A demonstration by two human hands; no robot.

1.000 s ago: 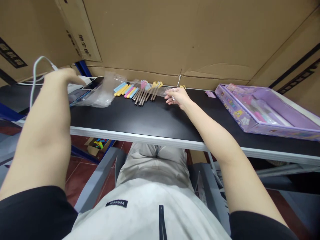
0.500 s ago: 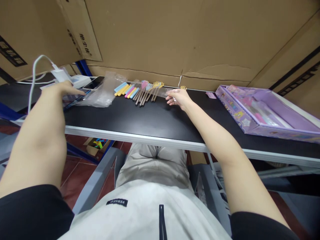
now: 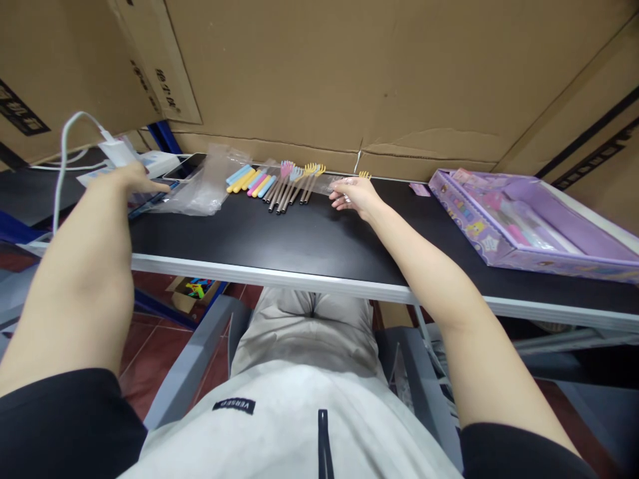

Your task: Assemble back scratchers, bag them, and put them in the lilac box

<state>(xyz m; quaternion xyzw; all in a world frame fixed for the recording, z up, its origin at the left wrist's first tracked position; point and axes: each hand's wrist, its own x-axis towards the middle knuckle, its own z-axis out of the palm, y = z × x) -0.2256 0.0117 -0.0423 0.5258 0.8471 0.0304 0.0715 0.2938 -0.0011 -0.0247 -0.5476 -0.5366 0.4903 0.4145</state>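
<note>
My left hand reaches over a dark blue item at the left of the table. One finger points right over it; the other fingers are hidden, so its grip is unclear. My right hand has its fingers closed on clear plastic film, apparently a thin bag. Just behind that hand shows a yellow claw-shaped head. To its left lie several back scratchers with metal shafts and pink, blue and yellow claws. Coloured handle sleeves are lined up beside them.
A heap of clear plastic bags lies right of my left hand, near a white charger with a cable. An open purple box with packaged items stands at the right, a small pink card beside it. Cardboard walls enclose the back.
The dark blue item under my left hand has shifted slightly, and less of its edge shows. My right hand stays in nearly the same place with the film.
</note>
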